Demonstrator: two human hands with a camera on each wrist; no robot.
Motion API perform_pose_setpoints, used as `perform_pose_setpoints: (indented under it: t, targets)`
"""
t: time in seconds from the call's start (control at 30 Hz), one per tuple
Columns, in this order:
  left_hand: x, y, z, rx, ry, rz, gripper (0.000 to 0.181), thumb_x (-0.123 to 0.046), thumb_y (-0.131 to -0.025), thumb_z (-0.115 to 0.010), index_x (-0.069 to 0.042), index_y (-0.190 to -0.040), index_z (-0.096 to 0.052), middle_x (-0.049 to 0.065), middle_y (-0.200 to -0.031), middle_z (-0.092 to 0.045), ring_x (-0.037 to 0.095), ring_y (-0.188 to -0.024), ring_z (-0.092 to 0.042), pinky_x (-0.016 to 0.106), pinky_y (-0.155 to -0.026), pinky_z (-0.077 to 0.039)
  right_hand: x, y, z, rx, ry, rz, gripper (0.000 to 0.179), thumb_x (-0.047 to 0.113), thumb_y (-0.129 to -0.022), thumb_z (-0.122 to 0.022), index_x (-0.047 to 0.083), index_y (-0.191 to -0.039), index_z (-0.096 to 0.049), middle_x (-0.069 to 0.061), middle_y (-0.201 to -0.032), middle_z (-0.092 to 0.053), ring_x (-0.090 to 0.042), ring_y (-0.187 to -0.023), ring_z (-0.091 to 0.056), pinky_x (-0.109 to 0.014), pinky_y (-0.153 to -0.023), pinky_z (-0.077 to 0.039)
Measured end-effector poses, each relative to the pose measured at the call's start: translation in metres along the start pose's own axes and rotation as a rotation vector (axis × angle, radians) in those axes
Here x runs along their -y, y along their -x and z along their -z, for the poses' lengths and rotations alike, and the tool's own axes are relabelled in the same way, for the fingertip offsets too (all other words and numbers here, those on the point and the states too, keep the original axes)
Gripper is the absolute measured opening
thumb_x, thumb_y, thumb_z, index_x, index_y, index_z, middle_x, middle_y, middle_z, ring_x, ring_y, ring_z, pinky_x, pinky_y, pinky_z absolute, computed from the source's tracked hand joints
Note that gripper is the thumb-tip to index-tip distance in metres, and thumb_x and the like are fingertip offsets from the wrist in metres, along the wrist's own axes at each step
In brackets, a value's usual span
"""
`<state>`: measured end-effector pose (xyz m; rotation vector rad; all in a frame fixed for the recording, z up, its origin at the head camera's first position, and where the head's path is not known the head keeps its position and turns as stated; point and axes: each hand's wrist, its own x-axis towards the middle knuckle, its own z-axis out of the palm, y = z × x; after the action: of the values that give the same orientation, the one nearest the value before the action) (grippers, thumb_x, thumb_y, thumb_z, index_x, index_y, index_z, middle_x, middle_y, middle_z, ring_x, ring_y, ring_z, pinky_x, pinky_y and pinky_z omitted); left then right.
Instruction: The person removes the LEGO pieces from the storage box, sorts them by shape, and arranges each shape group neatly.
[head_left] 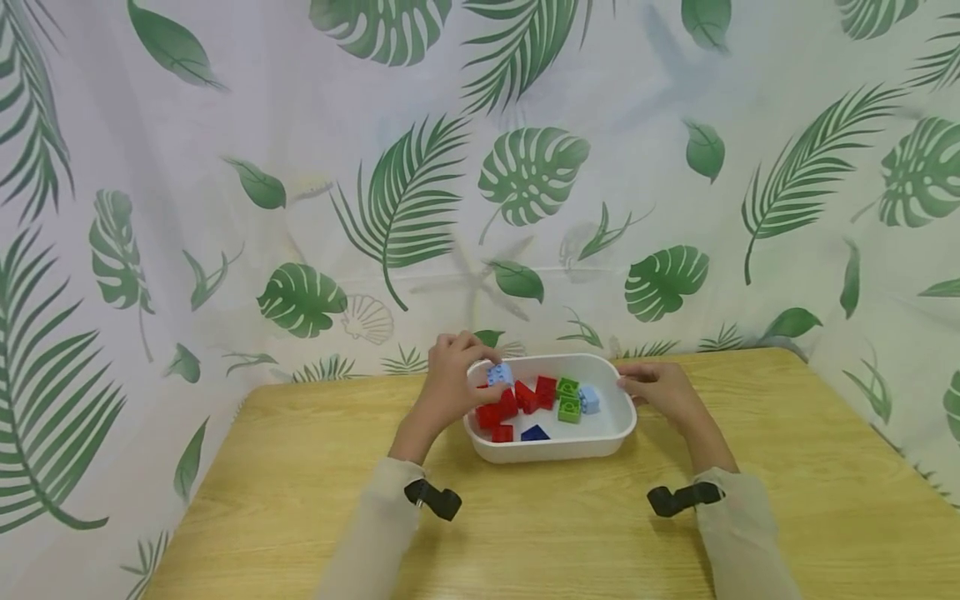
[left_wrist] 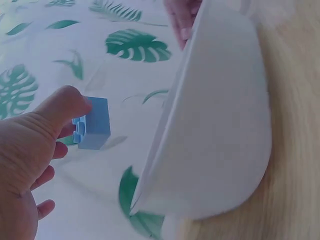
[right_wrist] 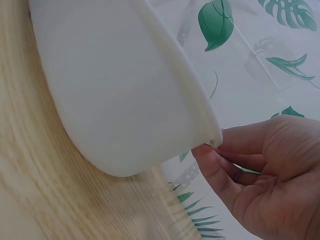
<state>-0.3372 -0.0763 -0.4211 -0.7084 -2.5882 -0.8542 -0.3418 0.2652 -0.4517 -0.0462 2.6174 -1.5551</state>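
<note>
My left hand (head_left: 455,375) pinches a light blue toy brick (left_wrist: 95,123) between thumb and fingers, over the left end of a white oval tub (head_left: 551,451). At the tub's right end, my right hand (head_left: 663,390) pinches the rim with thumb and fingers, as the right wrist view shows up close. Inside the tub lie several red bricks (head_left: 546,392), two green bricks (head_left: 569,408), a dark blue brick (head_left: 536,433) and another light blue brick (head_left: 589,400). Part of the red pile is hidden behind the left hand.
The tub stands on a wooden table (head_left: 555,533) near its back edge. Right behind the table hangs a white curtain (head_left: 450,292) printed with green leaves. Each wrist wears a black camera strap (head_left: 682,498).
</note>
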Motion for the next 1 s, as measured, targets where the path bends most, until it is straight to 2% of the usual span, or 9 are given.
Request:
perform_pose_setpoints:
  t: [0.2, 0.37, 0.57, 0.73, 1.0]
  targets:
    - [0.022, 0.020, 0.029, -0.085, -0.009, 0.025, 0.028, -0.027, -0.080, -0.086, -0.018, -0.102, -0.073, 0.004, -0.111, -0.058, 0.031, -0.115, -0.043, 0.055, -0.099, -0.036, 0.001, 0.002, 0.001, -0.001, 0.023, 0.021, 0.042, 0.019, -0.102, -0.063, -0.006, -0.136, -0.060, -0.028, -0.133, -0.064, -0.014, -0.097, -0.068, -0.032, -0.082, -0.060]
    - [0.037, 0.037, 0.043, -0.149, -0.022, 0.033, 0.026, -0.023, -0.077, -0.088, -0.016, -0.097, -0.073, 0.005, -0.107, -0.058, 0.034, -0.110, -0.043, 0.059, -0.096, -0.034, -0.001, 0.002, 0.001, 0.009, 0.020, 0.032, 0.043, 0.019, -0.102, -0.063, -0.008, -0.135, -0.059, -0.029, -0.131, -0.064, -0.011, -0.094, -0.066, -0.033, -0.082, -0.060]
    - [0.052, 0.047, 0.046, -0.158, -0.007, 0.078, 0.026, -0.024, -0.078, -0.088, -0.015, -0.098, -0.073, 0.007, -0.108, -0.058, 0.035, -0.111, -0.043, 0.059, -0.097, -0.032, -0.003, 0.001, 0.002, 0.010, 0.043, 0.042, 0.043, 0.020, -0.102, -0.063, -0.006, -0.136, -0.060, -0.028, -0.132, -0.064, -0.010, -0.094, -0.067, -0.034, -0.084, -0.060]
    - [0.065, 0.054, 0.045, -0.156, -0.052, 0.107, 0.028, -0.023, -0.075, -0.089, -0.013, -0.095, -0.072, 0.008, -0.106, -0.058, 0.035, -0.110, -0.043, 0.060, -0.099, -0.032, -0.002, 0.003, 0.002, 0.011, 0.041, 0.051, 0.043, 0.020, -0.102, -0.063, -0.007, -0.135, -0.060, -0.029, -0.131, -0.064, -0.008, -0.092, -0.066, -0.034, -0.082, -0.060]
    - [0.085, 0.062, 0.045, -0.089, -0.121, 0.176, 0.028, -0.025, -0.078, -0.088, -0.015, -0.097, -0.071, 0.007, -0.113, -0.057, 0.034, -0.115, -0.040, 0.060, -0.108, -0.027, 0.000, 0.003, 0.001, 0.014, 0.055, 0.039, 0.042, 0.019, -0.102, -0.062, -0.007, -0.135, -0.059, -0.029, -0.131, -0.064, -0.010, -0.094, -0.066, -0.036, -0.085, -0.060]
